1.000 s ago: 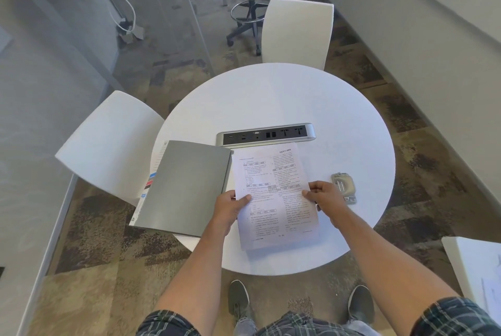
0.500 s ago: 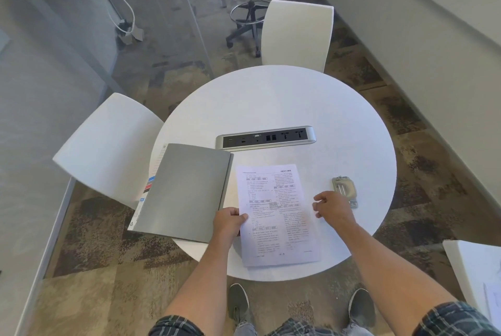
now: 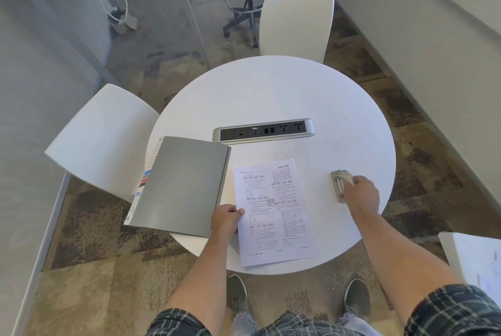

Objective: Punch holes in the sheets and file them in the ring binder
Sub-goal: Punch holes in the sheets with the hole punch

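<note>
landmark: power strip set in the round table. grey ring binder, closed, lies left of and below it. left hand holds the near-left edge of the printed sheets, thumb on top, other fingers not visible. sheets lie flat directly below the strip, no holes seen yet. right hand rests on the hole punch, below-right of the strip; fingers curled over it, probably gripping, but the hand hides the contact. status: punching not begun, filing left. sheet count unreadable; binder rings hidden under the cover.
</note>
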Demonstrator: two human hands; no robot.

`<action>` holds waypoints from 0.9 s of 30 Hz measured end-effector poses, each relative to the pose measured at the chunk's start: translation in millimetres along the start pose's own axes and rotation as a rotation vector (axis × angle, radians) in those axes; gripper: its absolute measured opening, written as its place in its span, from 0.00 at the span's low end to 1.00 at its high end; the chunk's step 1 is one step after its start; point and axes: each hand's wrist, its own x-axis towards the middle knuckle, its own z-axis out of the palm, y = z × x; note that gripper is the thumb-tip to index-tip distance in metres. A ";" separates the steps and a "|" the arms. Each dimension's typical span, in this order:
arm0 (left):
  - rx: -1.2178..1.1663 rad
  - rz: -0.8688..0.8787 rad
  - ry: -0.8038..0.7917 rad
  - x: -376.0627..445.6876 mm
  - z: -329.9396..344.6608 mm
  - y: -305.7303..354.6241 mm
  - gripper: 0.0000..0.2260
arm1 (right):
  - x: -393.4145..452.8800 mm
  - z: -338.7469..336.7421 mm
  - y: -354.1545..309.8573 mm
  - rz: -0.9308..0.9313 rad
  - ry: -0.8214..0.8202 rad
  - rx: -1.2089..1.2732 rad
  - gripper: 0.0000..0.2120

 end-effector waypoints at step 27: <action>-0.103 -0.011 0.005 -1.6 9.0 3.3 0.06 | -19.3 27.7 -8.9 -0.074 -0.258 0.060 0.10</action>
